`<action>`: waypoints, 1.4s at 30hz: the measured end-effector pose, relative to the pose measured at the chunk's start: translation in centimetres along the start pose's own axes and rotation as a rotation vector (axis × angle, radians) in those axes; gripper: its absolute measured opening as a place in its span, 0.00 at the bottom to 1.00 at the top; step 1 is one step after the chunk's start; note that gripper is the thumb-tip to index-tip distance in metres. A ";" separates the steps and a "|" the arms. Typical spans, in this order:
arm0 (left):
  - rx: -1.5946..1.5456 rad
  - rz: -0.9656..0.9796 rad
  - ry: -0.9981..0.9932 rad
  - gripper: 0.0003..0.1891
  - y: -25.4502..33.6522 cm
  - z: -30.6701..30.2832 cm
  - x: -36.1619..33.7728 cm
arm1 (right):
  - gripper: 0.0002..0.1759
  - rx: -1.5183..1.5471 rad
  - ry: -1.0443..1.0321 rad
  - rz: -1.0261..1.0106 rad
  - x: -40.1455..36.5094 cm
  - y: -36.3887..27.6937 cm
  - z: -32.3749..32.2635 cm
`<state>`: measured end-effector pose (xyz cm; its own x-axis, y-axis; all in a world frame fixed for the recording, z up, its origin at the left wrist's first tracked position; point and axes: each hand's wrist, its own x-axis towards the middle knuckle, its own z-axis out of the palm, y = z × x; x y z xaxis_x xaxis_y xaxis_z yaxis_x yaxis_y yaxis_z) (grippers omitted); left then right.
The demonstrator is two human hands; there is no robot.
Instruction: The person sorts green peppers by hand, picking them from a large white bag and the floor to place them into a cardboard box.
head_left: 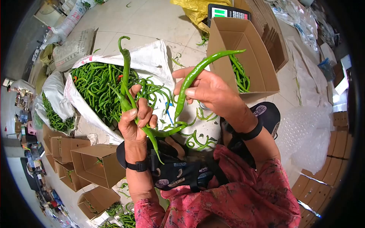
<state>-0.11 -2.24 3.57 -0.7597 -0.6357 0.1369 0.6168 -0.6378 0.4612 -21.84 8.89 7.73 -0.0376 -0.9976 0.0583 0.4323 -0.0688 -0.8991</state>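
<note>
1. The big sack (161, 51) is white, with pink marks on its edge.
2. The heaped peppers (95, 89) inside the sack are green, with a little red here and there.
3. Right of the sack, the long pepper (195, 71) in the right hand (213, 89) is bright green.
4. In front of the sack, the left hand (133, 123) has green peppers (126, 66) too.
5. Nearer than the sack, the shirt (228, 207) is pinky red with dark blotches.
6. Beyond the sack, the bag (190, 9) is yellow.

Packing room: cartons (262, 57), digital scale (229, 13)
</note>
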 end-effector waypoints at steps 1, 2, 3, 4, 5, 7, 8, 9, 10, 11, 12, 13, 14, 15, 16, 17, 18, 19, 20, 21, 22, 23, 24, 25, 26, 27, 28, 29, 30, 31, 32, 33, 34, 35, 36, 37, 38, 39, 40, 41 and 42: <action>0.010 0.001 0.006 0.31 -0.1 0.1 0.0 | 0.23 0.001 0.003 0.001 -0.1 0.0 0.0; 0.021 0.002 0.013 0.31 -0.1 0.1 0.1 | 0.25 -0.034 -0.014 0.034 -0.2 0.0 0.1; 0.021 0.000 0.015 0.31 -0.1 0.0 0.1 | 0.26 -0.068 -0.033 0.068 -0.3 0.0 0.2; 0.042 -0.003 -0.014 0.31 0.0 -0.2 0.1 | 0.26 -0.065 -0.031 0.070 -0.4 0.1 0.2; 0.063 -0.006 -0.042 0.31 0.0 -0.3 0.2 | 0.26 -0.070 -0.036 0.097 -0.5 0.1 0.3; 0.070 -0.005 -0.033 0.31 -0.1 -0.2 0.2 | 0.26 -0.071 -0.039 0.130 -0.5 0.4 0.4; 0.077 -0.002 -0.029 0.31 -0.1 -0.1 0.3 | 0.25 -0.071 -0.030 0.146 -0.5 0.6 0.3; 0.077 0.006 -0.025 0.31 -0.1 0.0 0.3 | 0.24 -0.070 -0.021 0.164 -0.5 0.9 0.3; 0.075 0.006 -0.016 0.31 0.0 -0.1 0.2 | 0.24 -0.065 -0.022 0.171 -0.6 1.1 0.1; 0.051 0.023 0.018 0.31 0.2 -0.2 0.2 | 0.24 -0.171 -0.060 0.215 -0.7 1.3 -0.2; 0.032 0.045 0.055 0.32 0.5 -0.3 0.1 | 0.24 -0.274 -0.107 0.258 -0.8 1.8 -0.5; 0.038 0.069 0.031 0.31 1.0 -0.7 0.1 | 0.23 -0.448 -0.164 0.304 -1.1 3.2 -1.3; 0.006 0.096 -0.001 0.31 1.4 -1.1 0.1 | 0.18 -0.780 -0.253 0.165 -1.7 4.8 -2.0; -0.038 0.112 -0.013 0.30 1.8 -1.1 -0.1 | 0.11 -1.129 -0.422 0.124 -2.8 6.7 -3.2; -0.085 0.128 -0.031 0.29 2.2 -1.1 -0.2 | 0.07 -1.129 -0.415 0.062 -4.9 9.6 -4.0; -0.118 0.141 -0.044 0.29 2.6 -1.6 -0.2 | 0.07 -1.360 -0.537 0.127 -6.7 11.8 -4.7; -0.130 0.156 -0.043 0.28 2.7 -1.8 -0.2 | 0.07 -1.560 -0.550 0.109 -7.8 12.1 -3.9; -0.105 0.169 -0.006 0.28 2.7 -1.7 -0.2 | 0.09 -1.537 -0.520 0.096 -8.0 12.4 -3.6; -0.083 0.181 0.033 0.27 2.5 -1.5 -0.3 | 0.12 -1.513 -0.491 0.085 -8.1 12.3 -3.4; -0.053 0.197 0.087 0.27 2.1 -1.2 -0.2 | 0.12 -1.507 -0.500 0.087 -7.4 11.3 -2.3; -0.037 0.176 0.050 0.26 1.8 -1.8 -0.1 | 0.16 -1.308 -0.323 -0.103 -5.9 9.8 -0.5; -0.032 0.159 0.069 0.26 1.3 -1.8 0.0 | 0.20 -1.102 -0.144 -0.285 -4.3 8.7 1.1; -0.029 0.141 0.084 0.26 0.7 -1.7 0.2 | 0.23 -0.959 -0.083 -0.273 -3.1 7.9 2.5; 0.004 0.126 0.101 0.26 0.2 -1.8 0.5 | 0.26 -0.817 -0.023 -0.263 -2.0 7.6 3.8; 0.022 0.116 0.116 0.25 -0.3 -1.7 0.7 | 0.26 -0.720 -0.054 -0.196 -1.1 8.2 4.3; 0.030 0.111 0.145 0.25 -0.7 -1.3 0.8 | 0.27 -0.768 -0.125 0.126 0.2 6.7 5.5; 0.039 0.107 0.177 0.25 -0.8 -1.1 0.9 | 0.28 -0.800 -0.197 0.452 1.0 5.2 6.4; 0.006 0.085 -0.036 0.25 -0.7 -2.6 0.9 | 0.27 -0.667 -0.202 0.430 1.1 7.7 5.8; 0.008 0.087 -0.037 0.25 -0.5 -2.4 0.9 | 0.27 -0.667 -0.203 0.427 0.9 8.8 5.7; 0.068 0.121 0.064 0.25 -0.4 -2.1 0.8 | 0.25 -0.265 -0.214 0.375 0.4 9.7 5.4; 0.125 0.155 0.168 0.25 -0.3 -1.8 0.6 | 0.23 0.136 -0.219 0.318 -0.1 10.0 5.1; 0.128 0.195 0.229 0.27 -0.2 -1.6 0.7 | 0.21 0.305 -0.223 0.415 -0.6 9.8 4.6; 0.224 0.212 0.279 0.27 0.2 -2.0 0.7 | 0.21 0.304 -0.221 0.419 -0.8 9.5 4.0; 0.273 0.204 0.310 0.26 0.7 -2.5 0.5 | 0.21 0.403 -0.236 0.454 -0.9 9.2 3.3; 0.322 0.196 0.339 0.25 0.9 -2.4 0.5 | 0.21 0.501 -0.251 0.488 -0.9 8.8 2.7; 0.403 0.201 0.447 0.23 0.7 -1.0 0.5 | 0.22 0.483 -0.224 0.473 -1.0 8.3 2.4; 0.403 0.197 0.441 0.23 0.7 -1.3 0.3 | 0.22 0.481 -0.220 0.468 -0.9 8.3 1.9; 0.517 0.180 0.450 0.23 0.9 -1.6 0.2 | 0.22 0.511 -0.175 0.401 -0.8 8.4 1.4; 0.631 0.161 0.455 0.24 0.8 -1.7 0.2 | 0.23 0.539 -0.128 0.334 -0.8 8.4 1.0; 0.722 0.204 0.500 0.24 0.2 -1.6 0.2 | 0.23 0.571 -0.095 0.298 -0.8 8.0 0.8; 0.718 0.196 0.493 0.24 -0.1 -0.3 0.1 | 0.23 0.569 -0.085 0.293 -0.9 7.7 0.5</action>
<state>-0.15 -2.40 3.26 -0.3775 -0.9249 -0.0449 0.3227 -0.1768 0.9298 -18.05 9.21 1.01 0.2159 -0.9713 -0.0999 0.8249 0.2362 -0.5135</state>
